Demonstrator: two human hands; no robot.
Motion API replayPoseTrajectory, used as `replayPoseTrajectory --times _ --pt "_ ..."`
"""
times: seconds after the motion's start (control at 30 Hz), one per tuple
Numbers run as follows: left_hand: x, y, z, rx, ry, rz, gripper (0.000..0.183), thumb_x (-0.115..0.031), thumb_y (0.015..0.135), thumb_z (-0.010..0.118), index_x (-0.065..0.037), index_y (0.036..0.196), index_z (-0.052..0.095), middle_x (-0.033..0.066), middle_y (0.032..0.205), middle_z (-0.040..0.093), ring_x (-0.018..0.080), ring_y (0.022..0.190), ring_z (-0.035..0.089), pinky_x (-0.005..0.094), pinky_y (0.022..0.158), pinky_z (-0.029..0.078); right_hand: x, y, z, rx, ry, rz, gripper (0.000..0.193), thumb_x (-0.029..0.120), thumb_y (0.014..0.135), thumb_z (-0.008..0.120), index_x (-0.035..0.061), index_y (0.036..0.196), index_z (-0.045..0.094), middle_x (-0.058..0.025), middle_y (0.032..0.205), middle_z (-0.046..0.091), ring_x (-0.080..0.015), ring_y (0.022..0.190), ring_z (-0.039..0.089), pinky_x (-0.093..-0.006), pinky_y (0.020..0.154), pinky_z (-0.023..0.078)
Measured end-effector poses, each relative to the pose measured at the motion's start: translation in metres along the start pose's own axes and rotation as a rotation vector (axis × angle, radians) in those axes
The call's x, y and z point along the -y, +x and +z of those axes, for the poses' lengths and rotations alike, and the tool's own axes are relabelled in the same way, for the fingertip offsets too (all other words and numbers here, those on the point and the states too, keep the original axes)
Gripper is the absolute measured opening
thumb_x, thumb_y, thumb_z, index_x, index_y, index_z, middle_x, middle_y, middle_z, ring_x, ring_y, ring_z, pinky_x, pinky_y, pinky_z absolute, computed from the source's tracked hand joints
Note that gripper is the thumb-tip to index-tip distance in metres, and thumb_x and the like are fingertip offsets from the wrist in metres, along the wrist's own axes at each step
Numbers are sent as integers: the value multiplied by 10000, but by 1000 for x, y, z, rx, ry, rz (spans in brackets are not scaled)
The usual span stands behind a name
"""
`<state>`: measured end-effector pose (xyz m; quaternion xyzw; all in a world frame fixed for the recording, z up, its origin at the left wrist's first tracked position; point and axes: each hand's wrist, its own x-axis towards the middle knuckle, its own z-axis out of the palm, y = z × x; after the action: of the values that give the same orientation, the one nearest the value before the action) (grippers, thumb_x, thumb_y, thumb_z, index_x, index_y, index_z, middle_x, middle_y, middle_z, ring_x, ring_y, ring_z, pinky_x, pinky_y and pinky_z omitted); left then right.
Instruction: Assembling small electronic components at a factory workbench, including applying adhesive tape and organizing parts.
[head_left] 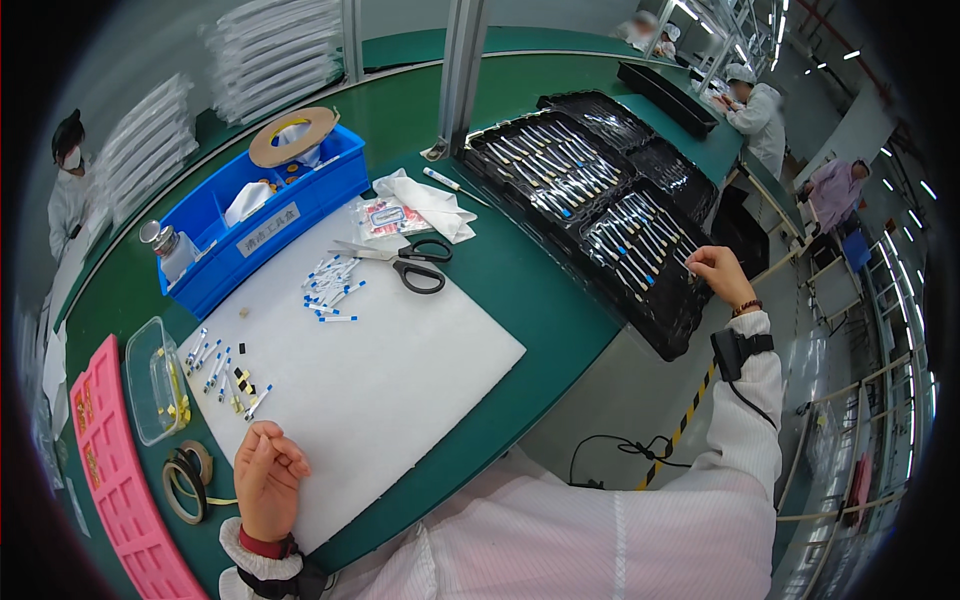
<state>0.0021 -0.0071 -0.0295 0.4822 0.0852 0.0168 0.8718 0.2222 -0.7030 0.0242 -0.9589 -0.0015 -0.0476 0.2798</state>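
Observation:
My right hand (722, 276) reaches over the near right edge of a black plastic tray (655, 312). Its thumb and fingertips pinch together at the end of a row of thin white flat cables (640, 240); the piece between them is mostly hidden. My left hand (268, 482) hovers by the lower left edge of the white foam mat (400, 370), fingers loosely curled, nothing visible in them. Just beyond it lie short white-and-blue flat cables (207, 365) and small black and yellowish pieces (242, 382). Another pile of blue-ended flat cables (328, 288) lies farther up the mat.
Black-handled scissors (418, 277), a white cloth (425, 205) and a blue bin (270, 225) lie beyond. At left are a clear box (155, 385), tape rolls (186, 485) and a pink tray (120, 480). A metal post (462, 80) rises behind. Co-workers sit farther off.

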Motion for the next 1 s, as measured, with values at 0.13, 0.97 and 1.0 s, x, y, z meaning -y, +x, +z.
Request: replayPoseTrajectory --times 0.13,0.97,1.0 --pt "1 0 -1 9 1 2 200 -233 1108 516 -43 1164 544 94 864 685 163 738 647 280 711 536 -4 6 5 97 53 -1 86 54 905 740 -31 912 729 -26 825 729 -96 795 676 -275 745 545" --pt "-1 -2 -2 13 28 -5 181 -221 1108 509 -52 1166 541 88 861 680 157 742 647 273 713 530 12 4 9 72 -69 18 96 -36 867 733 -11 956 760 -41 857 749 -119 777 690 -283 758 569" --pt "-1 -2 -1 13 32 -10 179 -219 1107 509 -53 1166 541 85 863 678 156 747 647 272 712 528 15 3 9 20 -99 8 117 -39 871 726 -5 977 762 -38 876 750 -120 792 689 -281 767 565"
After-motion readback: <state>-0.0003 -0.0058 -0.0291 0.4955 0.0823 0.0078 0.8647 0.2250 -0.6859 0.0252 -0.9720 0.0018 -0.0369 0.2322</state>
